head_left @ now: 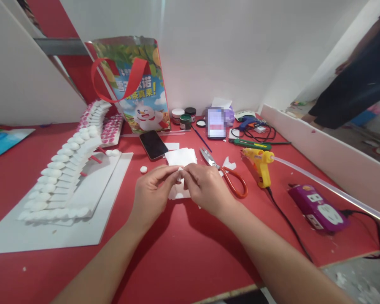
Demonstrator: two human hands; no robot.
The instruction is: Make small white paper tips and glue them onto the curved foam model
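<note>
My left hand [153, 190] and my right hand [205, 183] meet over the middle of the red table. Between their fingertips is a small white wad [179, 169], tissue or paper by its look, mostly covered by the fingers. Just behind lies a stack of white paper squares [181, 156], and more white paper [179, 192] shows beneath the hands. A small white ball [143, 169] rests left of my left hand. Close to my right hand are orange-handled scissors [235, 182], blades apart, with torn paper scraps [229, 163] beside them.
On the left, a curved white model [66, 169] edged with white puffs stands on a white board [82, 236]. A gift bag [139, 88], paint jars [185, 121] and phone [153, 145] are behind. A yellow glue gun [261, 164] and purple power strip [318, 209] lie right. A person [351, 80] stands beyond.
</note>
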